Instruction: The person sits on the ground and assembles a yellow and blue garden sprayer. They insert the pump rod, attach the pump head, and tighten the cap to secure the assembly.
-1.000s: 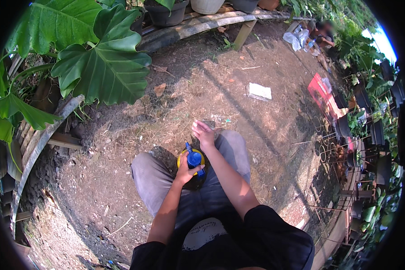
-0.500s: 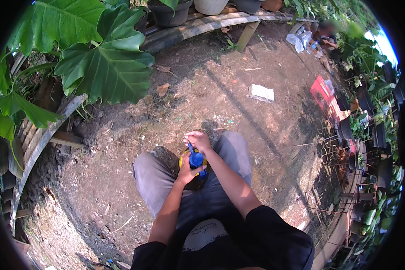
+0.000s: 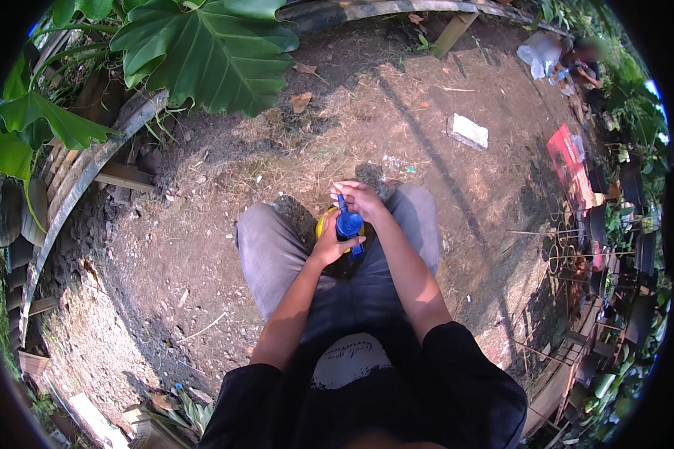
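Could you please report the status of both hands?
Left hand around blue-and-yellow plastic sprayer; right hand at its blue nozzle, grip unclear. Sprayer between grey trouser legs. White rectangular block ahead right, touching neither hand.

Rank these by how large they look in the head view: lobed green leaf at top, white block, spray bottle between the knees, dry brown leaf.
1. Lobed green leaf, by far
2. Spray bottle and white block: unsure, as the left hand partly covers the bottle
3. Dry brown leaf
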A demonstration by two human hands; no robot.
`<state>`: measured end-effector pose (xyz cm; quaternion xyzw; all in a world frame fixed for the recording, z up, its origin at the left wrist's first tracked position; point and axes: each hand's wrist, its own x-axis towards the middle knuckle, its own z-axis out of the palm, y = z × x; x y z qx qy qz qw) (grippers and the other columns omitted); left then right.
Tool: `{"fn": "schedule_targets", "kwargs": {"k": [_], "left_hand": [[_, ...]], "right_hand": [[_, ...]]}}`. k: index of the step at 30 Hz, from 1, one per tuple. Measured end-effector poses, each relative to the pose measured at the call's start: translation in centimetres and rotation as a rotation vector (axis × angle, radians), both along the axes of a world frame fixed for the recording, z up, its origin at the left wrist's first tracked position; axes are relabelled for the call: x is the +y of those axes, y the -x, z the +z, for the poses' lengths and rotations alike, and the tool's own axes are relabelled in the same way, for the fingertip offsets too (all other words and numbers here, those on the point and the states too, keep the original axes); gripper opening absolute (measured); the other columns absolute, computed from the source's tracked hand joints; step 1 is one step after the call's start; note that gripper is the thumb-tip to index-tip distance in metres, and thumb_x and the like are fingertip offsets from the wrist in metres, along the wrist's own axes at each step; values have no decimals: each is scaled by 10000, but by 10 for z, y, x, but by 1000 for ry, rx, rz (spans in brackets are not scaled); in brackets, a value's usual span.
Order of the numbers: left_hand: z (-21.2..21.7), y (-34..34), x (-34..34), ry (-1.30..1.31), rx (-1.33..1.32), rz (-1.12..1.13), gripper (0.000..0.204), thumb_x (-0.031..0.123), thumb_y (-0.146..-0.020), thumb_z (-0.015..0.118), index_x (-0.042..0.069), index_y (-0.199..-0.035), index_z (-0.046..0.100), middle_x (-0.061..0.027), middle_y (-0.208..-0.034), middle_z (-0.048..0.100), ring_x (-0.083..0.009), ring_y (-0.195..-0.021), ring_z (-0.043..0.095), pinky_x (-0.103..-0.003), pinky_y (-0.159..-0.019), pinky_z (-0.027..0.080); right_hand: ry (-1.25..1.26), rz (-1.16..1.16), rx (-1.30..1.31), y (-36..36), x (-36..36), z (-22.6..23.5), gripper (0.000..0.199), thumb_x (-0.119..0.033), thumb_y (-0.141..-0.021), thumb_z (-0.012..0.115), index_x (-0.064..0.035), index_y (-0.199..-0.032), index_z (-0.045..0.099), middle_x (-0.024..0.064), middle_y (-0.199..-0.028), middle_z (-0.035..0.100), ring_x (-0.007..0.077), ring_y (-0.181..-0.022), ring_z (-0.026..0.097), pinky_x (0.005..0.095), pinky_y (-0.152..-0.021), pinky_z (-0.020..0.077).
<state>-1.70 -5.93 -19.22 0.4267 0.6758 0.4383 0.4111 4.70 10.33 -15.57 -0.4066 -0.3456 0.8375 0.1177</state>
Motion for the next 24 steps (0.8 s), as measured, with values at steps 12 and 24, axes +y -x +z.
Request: {"fn": "schedule_targets", "kwargs": {"k": [12,24], "left_hand": [[-9,0,1,-1,-1,-3,1005,352,-706,866,31,-1457,282,-164,-1372,373,-298,-1336,379,-403,-1124,327],[-9,-1,0,12,5,1,1000,351,-703,868,42,-1458,289,-172,-1382,366,-300,-1330,390,-395,-1124,328]], "right_hand": [[-118,88,-215,1,1,5,267,-183,-906,709,-76,-1148,673,47,-1033,700,152,-931,672,335,-805,560],[-54,94,-245,11,2,3,370,-153,-911,688,-37,-1253,605,78,-1064,704,179,-972,683,357,-806,554]]}}
